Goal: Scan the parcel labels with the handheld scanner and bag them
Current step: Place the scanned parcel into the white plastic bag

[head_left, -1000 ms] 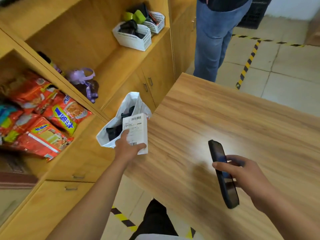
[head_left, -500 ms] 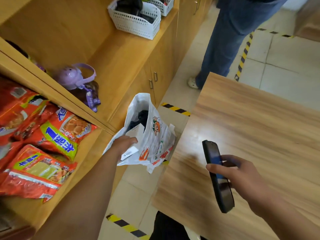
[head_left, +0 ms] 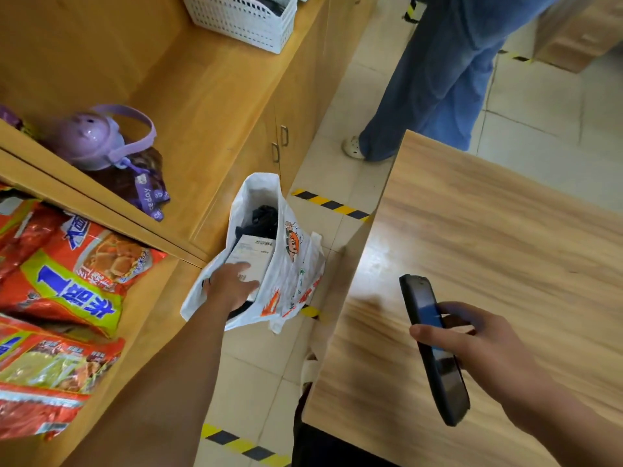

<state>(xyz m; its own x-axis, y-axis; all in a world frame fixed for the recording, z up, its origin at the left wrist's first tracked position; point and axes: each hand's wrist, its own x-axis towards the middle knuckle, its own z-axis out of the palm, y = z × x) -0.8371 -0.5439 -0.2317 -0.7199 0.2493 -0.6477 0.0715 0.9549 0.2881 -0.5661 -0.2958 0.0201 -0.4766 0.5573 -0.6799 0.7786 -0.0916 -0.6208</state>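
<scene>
We've pushed the parcel [head_left: 255, 252] deeper into the bag [head_left: 298, 264], left hand [head_left: 231, 288] fingers [head_left: 245, 266] clasping its near end; it seems stiff, light. Right hand [head_left: 482, 348] grips scanner [head_left: 433, 345].

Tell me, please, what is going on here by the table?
A person is bagging a labelled parcel. Their left hand holds it inside the mouth of the white plastic bag, which sits between the cabinet and the wooden table. Their right hand grips the dark handheld scanner over the table.
</scene>
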